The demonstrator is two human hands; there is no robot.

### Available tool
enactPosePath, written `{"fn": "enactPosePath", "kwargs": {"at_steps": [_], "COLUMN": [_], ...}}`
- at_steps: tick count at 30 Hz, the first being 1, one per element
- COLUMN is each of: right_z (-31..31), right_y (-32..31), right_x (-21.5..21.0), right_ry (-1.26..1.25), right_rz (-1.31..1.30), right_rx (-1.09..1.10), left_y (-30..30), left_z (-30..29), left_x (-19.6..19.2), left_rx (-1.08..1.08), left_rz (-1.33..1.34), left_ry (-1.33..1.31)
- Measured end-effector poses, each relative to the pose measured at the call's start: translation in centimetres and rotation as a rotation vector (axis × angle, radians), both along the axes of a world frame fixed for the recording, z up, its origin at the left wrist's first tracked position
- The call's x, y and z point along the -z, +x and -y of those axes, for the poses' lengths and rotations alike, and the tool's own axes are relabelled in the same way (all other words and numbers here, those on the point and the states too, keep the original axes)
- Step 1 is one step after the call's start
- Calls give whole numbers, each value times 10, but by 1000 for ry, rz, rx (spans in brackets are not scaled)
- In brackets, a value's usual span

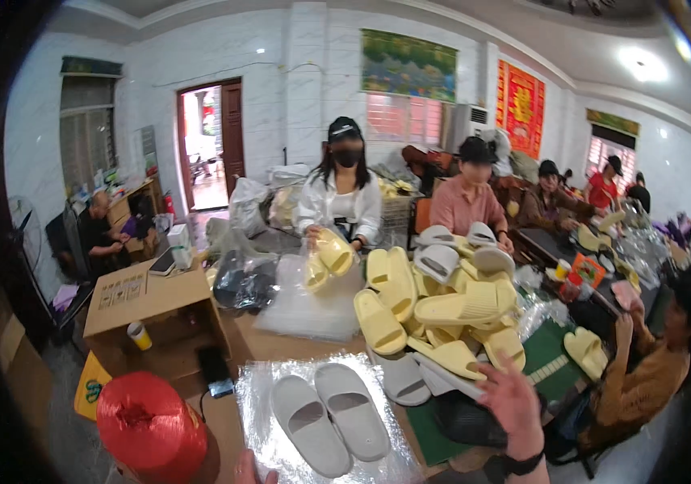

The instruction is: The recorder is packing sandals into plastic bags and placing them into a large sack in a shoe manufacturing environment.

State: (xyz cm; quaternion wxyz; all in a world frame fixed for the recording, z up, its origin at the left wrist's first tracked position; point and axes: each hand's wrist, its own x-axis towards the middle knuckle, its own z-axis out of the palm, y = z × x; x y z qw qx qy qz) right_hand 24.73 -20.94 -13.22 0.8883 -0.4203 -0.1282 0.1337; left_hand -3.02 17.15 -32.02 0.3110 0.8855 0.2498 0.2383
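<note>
White walls enclose a crowded workroom, where a pair of grey slippers lies on a shiny sheet on the worktop, left of the right hand and ahead of the left hand. Yellow slippers heaped just beyond the right hand crowd that way, and a red bundle sits left of the left hand. The right hand is raised, loosely spread and empty; the left barely shows, so I cannot tell its grip.

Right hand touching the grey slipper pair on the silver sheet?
Apart. The head view shows bare silver sheet and green mat between the right hand and the grey slipper pair.
</note>
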Motion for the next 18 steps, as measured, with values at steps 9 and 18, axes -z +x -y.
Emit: {"fn": "enactPosePath", "kwargs": {"at_steps": [9, 18], "right_z": [-99, -116], "right_y": [39, -44], "right_x": [-57, 84], "right_ry": [-160, -911], "right_rz": [246, 484], "right_rx": [97, -135], "left_y": [-8, 1], "left_z": [-2, -5], "left_x": [-5, 8], "left_rx": [-68, 15], "left_rz": [-5, 22], "left_ry": [-91, -61]}}
